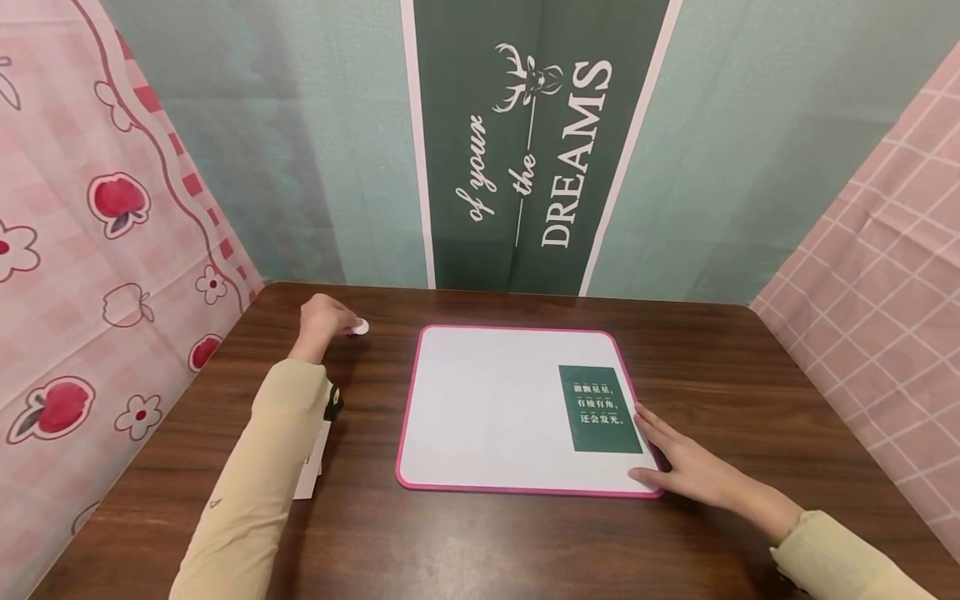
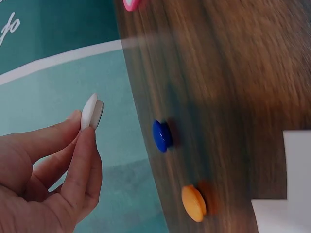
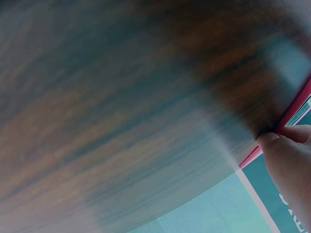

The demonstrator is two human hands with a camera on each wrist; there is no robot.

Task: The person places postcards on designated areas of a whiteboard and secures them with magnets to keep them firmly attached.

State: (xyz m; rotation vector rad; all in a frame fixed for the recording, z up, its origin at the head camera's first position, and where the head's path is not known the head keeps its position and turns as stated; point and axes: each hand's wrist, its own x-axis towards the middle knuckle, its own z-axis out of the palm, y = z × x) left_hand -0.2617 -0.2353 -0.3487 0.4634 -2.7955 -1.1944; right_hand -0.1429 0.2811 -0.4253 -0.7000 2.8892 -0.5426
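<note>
A small white round magnet [image 2: 89, 111] is pinched between the thumb and fingertips of my left hand [image 2: 63, 170], lifted off the table. In the head view the left hand [image 1: 322, 321] is at the table's far left, with the magnet [image 1: 361, 327] at its fingertips. A pink-rimmed whiteboard [image 1: 480, 408] lies flat in the middle. On its right side is a dark green card [image 1: 600, 408] with white Chinese lettering. My right hand [image 1: 686, 467] rests on the board's right edge, fingers extended and thumb near the lower right corner.
A blue magnet [image 2: 161, 136] and an orange magnet [image 2: 194, 203] sit near the table's far edge, hidden behind the left hand in the head view. White cards [image 1: 307, 479] lie partly under the left forearm. Patterned cloths [image 1: 360, 167] hang around the wooden table [image 1: 480, 550].
</note>
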